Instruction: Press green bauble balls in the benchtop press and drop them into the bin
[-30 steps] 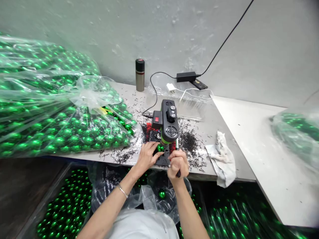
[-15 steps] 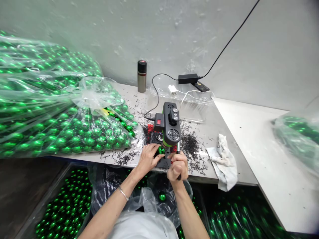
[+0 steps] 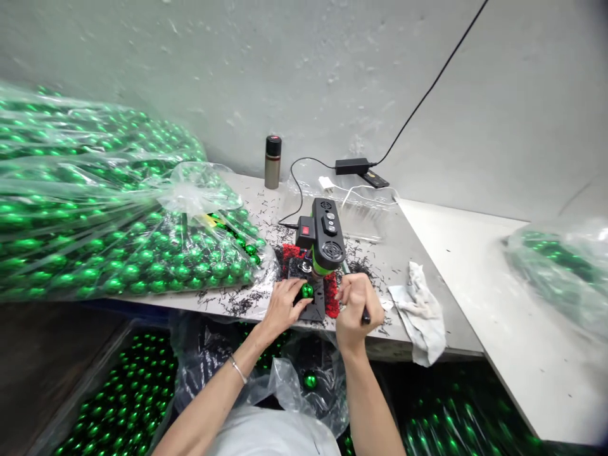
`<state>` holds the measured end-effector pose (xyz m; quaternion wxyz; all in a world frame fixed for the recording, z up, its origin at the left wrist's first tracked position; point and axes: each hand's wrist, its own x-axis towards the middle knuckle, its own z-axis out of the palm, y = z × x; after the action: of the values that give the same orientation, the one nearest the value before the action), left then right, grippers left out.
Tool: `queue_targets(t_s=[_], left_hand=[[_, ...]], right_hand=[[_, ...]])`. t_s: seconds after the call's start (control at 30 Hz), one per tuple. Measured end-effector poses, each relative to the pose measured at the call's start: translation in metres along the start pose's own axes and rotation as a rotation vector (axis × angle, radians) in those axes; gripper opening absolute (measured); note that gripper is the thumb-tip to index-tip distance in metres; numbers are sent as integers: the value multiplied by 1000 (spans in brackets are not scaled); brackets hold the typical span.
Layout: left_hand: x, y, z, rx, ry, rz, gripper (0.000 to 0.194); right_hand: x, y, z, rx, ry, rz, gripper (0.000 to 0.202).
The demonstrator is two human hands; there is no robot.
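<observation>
Near the front edge of the table (image 3: pixel 456 323), the left hand (image 3: pixel 280 306) has its fingertips close to the overhanging machine (image 3: pixel 327 235), and that looks like the main risk: if the right hand (image 3: pixel 357 307) works the lever (image 3: pixel 365 318) while they are under the head, skin could be caught or the ball pressed off centre. The green ball (image 3: pixel 307 291) is round and glossy, so a light or uneven pinch could let it turn or slip; from there it could roll over the edge towards the plastic sheeting (image 3: pixel 285 382) below, where another green ball (image 3: pixel 310 379) lies. Squeezed too hard, it might dent, if its shell is thin. Small black pieces (image 3: pixel 239 306) lie scattered around the black base plate (image 3: pixel 311 312), and a stray one underneath could make the ball sit crooked. As for the hold, the left grip is partly open, just ball-wide, with the thumb on the near side and the fingers on the far side; the ball lies between their tips, over the plate and just in front of the machine's head. Whether it touches the plate, I cannot tell. The right grip is curled closed around the lever, whose dark end pokes out below the fist.
</observation>
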<state>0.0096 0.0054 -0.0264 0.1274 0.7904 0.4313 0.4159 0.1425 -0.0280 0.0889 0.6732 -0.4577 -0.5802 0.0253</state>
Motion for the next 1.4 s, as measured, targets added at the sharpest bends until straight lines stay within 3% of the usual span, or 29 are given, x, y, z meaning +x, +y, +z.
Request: queue_targets(t_s=[0.1,0.2,0.3,0.37,0.47,0.57,0.67,0.77,0.87,0.93,1.1,1.23,1.4], left_hand=[[-27,9,-14,17,34,18,33],[-58,14,-33,35,19,23,33],[-65,8,-51,58,29,38,47],[-47,-4,-62,128,82,28,48],[1,-29,-74,333,148,-96,30],[45,-55,-79,508,33,-207,25],[63,-72,-77,575,-102,-252,25],[63,-75,-75,536,-113,-239,28],[59,-65,-81,382,-30,-245,23],[57,-54,-87,184,42,-292,31],[47,-24,-88,-651,73,-619,54],[34,-10,-78,-1108,48,-847,69],[25,-11,-66,-1328,81,-1033,37]], right_hand=[[11,-13,-2,22,-45,50,33],[5,-10,-2,17,-36,14,34],[-7,-1,1,12,6,-4,35],[-11,3,3,19,24,-10,36],[-13,5,3,25,28,-19,36],[-13,5,3,31,23,-20,35],[-14,6,3,38,14,-15,33],[-17,7,3,39,18,-13,33],[-18,8,3,45,23,-30,33],[-18,9,4,42,19,-46,33],[-18,10,4,20,17,-68,33],[-17,9,4,15,12,-91,33],[-15,8,3,34,-1,-96,32]])
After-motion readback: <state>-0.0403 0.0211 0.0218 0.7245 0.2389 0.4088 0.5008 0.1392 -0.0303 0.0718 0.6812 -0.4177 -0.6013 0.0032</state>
